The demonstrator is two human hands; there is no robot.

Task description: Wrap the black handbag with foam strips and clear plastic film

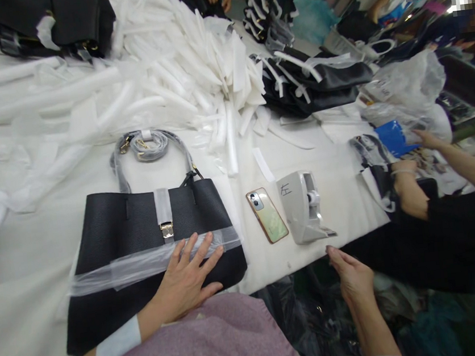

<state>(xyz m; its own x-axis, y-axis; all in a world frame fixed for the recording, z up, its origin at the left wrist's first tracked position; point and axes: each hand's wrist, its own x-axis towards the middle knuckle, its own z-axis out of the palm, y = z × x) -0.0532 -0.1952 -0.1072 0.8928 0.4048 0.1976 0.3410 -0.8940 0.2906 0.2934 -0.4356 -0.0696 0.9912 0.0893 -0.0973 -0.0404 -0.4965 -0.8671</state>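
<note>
A black handbag (110, 227) lies on the white table with its handle toward the far side. A band of translucent plastic wrap (144, 264) crosses its front below a gold clasp (167, 230). Flat on this band rests my left hand (189, 278), fingers spread. My right hand (354, 276) is just off the table's front edge, near the cutter end of a white tape dispenser (299, 208). Its thumb and fingers are pinched together; anything between them is too small to make out. Between bag and dispenser lies a phone (267, 214).
White padding strips (189, 57) are heaped at the back. Another black bag (52, 22) stands far left, and several black bags (316, 80) are piled at the back right. On the right, a co-worker's hands (410, 187) handle a black item. A paper strip (263, 165) lies beyond the phone.
</note>
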